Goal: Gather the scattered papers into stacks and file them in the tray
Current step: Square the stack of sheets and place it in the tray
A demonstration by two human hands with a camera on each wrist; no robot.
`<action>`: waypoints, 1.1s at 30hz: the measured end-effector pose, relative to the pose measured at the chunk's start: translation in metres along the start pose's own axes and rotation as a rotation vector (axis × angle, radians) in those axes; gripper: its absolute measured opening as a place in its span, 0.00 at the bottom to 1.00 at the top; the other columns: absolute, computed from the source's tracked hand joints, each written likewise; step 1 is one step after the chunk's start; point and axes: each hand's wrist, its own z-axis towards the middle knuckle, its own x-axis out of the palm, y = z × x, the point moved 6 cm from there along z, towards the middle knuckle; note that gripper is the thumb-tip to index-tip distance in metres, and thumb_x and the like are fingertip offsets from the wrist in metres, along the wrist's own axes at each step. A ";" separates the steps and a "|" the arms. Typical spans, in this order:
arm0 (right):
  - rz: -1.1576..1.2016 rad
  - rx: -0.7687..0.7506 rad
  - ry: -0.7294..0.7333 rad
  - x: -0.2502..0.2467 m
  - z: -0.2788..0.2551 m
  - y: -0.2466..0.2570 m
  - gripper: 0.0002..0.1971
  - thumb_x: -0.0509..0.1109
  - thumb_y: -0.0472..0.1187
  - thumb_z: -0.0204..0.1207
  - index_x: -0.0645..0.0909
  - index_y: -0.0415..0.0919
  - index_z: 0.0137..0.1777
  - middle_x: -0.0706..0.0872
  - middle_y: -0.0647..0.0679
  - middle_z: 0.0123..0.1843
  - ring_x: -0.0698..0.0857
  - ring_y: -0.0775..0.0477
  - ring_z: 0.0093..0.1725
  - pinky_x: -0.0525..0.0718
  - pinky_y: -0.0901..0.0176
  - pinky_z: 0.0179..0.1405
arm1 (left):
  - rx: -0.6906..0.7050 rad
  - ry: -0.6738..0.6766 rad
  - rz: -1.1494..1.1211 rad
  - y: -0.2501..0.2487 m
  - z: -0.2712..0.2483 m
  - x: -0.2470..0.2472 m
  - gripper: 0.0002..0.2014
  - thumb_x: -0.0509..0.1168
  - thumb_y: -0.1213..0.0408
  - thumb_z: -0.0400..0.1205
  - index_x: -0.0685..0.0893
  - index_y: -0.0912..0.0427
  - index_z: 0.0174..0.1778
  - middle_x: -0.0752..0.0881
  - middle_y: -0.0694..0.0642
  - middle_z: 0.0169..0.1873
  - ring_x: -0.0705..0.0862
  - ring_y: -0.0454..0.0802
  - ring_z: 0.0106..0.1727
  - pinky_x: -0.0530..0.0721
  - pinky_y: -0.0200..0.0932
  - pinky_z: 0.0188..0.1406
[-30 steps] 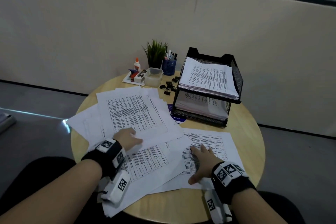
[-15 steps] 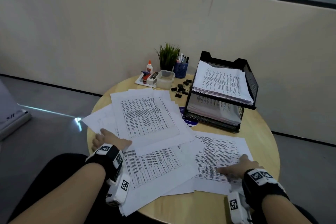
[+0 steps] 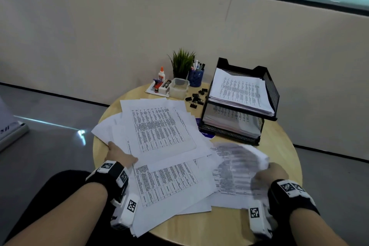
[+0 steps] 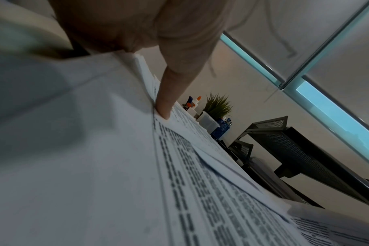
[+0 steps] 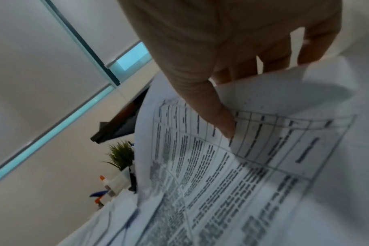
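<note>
- While your left hand (image 3: pixel 117 156) lay at the left edge of the scattered papers (image 3: pixel 159 138), its thumb (image 4: pixel 169 98) pressed down on the top sheets and the other fingers sat out of sight under the edge, so it gripped that side of the pile.
- Your right hand (image 3: pixel 269 171) pinched a printed sheet (image 3: pixel 239 158) at its right edge: thumb (image 5: pixel 219 116) on the printed face, fingers (image 5: pixel 272 61) behind it.
- That sheet was lifted and curled off the worktop (image 3: pixel 283 146); it was blurred in the head view.
- The papers lay fanned and overlapping across the left and middle of the round wooden worktop, with a few corners hanging past the near rim.
- The black mesh tray (image 3: pixel 269 90) stood at the back right, two tiers, each tier already holding a stack of printed pages.
- The lifted sheet sat just in front of the tray's lower tier, apart from it.
- Loose black binder clips (image 3: pixel 196 98) lay between the papers and the tray.
- At the back edge: a small potted plant (image 3: pixel 181 62), a blue pen cup (image 3: pixel 196 77), a clear plastic box (image 3: pixel 178 88), and a glue bottle (image 3: pixel 161 74).
</note>
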 end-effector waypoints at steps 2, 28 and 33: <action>0.014 -0.086 -0.053 -0.018 -0.006 0.012 0.22 0.73 0.34 0.73 0.78 0.30 0.66 0.84 0.33 0.54 0.83 0.35 0.52 0.77 0.54 0.47 | -0.002 -0.032 -0.068 0.000 -0.001 -0.004 0.48 0.77 0.68 0.70 0.52 0.71 0.79 0.74 0.71 0.69 0.76 0.67 0.68 0.76 0.55 0.61; 0.324 -0.450 -0.331 -0.088 -0.057 0.113 0.13 0.66 0.32 0.75 0.81 0.26 0.57 0.84 0.26 0.54 0.83 0.29 0.53 0.78 0.45 0.48 | 0.009 0.003 -0.361 0.007 0.001 0.001 0.26 0.72 0.66 0.75 0.72 0.74 0.64 0.83 0.67 0.57 0.82 0.65 0.56 0.81 0.52 0.54; 0.369 -0.307 -0.190 -0.018 -0.049 0.094 0.11 0.64 0.36 0.78 0.81 0.31 0.56 0.84 0.32 0.54 0.78 0.38 0.46 0.71 0.55 0.43 | -0.018 -0.086 -0.369 0.006 -0.003 -0.011 0.35 0.71 0.73 0.73 0.59 0.76 0.70 0.76 0.72 0.64 0.80 0.68 0.62 0.80 0.52 0.52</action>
